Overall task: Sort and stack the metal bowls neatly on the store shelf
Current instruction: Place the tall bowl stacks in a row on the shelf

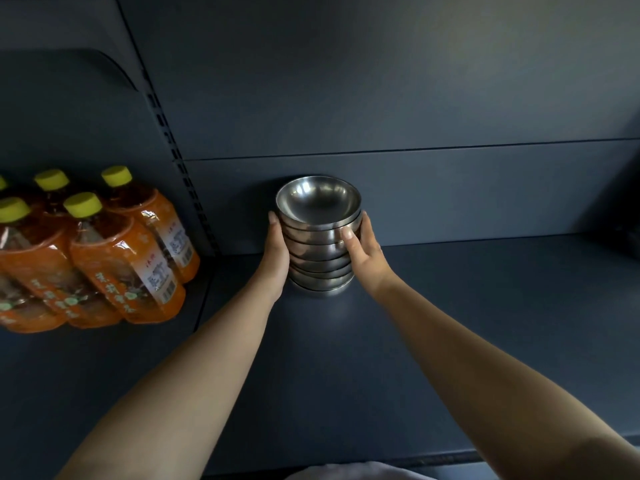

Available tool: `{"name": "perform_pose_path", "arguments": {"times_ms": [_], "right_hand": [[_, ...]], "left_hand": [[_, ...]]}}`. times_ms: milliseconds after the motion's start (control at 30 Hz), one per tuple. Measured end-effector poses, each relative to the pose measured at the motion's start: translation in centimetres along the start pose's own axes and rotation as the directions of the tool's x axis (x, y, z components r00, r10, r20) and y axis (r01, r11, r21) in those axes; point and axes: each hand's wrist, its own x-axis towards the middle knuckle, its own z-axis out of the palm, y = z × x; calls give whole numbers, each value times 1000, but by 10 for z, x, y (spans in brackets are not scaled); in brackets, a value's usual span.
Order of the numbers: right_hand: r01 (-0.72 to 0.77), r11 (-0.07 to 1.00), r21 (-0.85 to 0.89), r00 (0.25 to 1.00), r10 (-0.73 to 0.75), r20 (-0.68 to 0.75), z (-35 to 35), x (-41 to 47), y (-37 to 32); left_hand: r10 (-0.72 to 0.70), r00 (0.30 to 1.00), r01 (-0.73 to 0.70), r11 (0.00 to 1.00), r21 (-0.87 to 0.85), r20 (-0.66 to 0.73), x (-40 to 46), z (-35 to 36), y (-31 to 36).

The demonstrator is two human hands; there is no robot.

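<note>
Shop: dark slotted shelving (450,306), shrink-wrapped drink bottles (104,258) on display.

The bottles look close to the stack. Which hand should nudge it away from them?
The left hand: it lies flat on the bowl stack on the side facing the bottles, so it can probably push away; the right hand would pull.
</note>
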Motion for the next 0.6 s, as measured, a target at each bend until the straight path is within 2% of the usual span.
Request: {"name": "perform_pose_path", "arguments": {"times_ms": [133, 300, 467, 600], "right_hand": [[3, 998, 66, 999, -5, 33, -9, 3, -9], [55, 998, -5, 997, -55, 45, -15, 12, -15], [53, 998, 25, 999, -53, 11, -7, 9, -21], [36, 995, 95, 999, -38, 21, -1, 6, -17]], "left_hand": [[90, 996, -90, 996, -12, 13, 1, -2, 13], [241, 970, -242, 947, 213, 32, -2, 0, 22], [191, 982, -189, 962, 198, 10, -10, 10, 28], [71, 997, -71, 997, -16, -18, -7, 10, 29]]}}
